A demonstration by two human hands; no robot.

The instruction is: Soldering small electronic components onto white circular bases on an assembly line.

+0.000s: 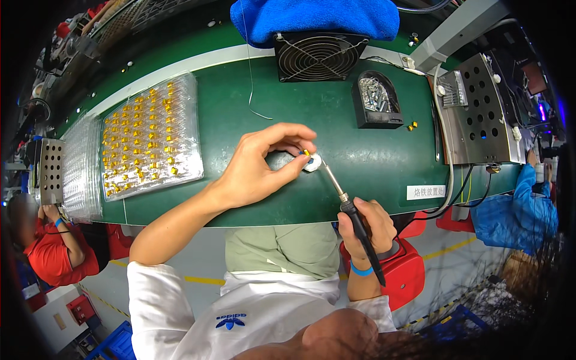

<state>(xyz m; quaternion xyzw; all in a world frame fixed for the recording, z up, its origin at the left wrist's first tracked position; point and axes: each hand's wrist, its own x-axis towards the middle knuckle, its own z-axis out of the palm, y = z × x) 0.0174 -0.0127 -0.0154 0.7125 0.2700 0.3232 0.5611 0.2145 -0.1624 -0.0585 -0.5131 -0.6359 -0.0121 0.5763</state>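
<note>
Small yellow component (306,152) is pinched between thumb and fingertips of the left hand (257,163), over the near middle of the green bench (312,105). White piece (313,162) is seen right at those fingertips; whether it is gripped too cannot be told. Soldering iron (355,225) is grasped by its black handle in the right hand (375,227), tip angled up-left, close to the white piece; contact cannot be made out. To the left, a clear tray (193,129) is studded with yellow parts (138,142). Beyond, a black fan (318,57) is placed; metal pieces (377,95) are held in a black bin (378,120).
</note>
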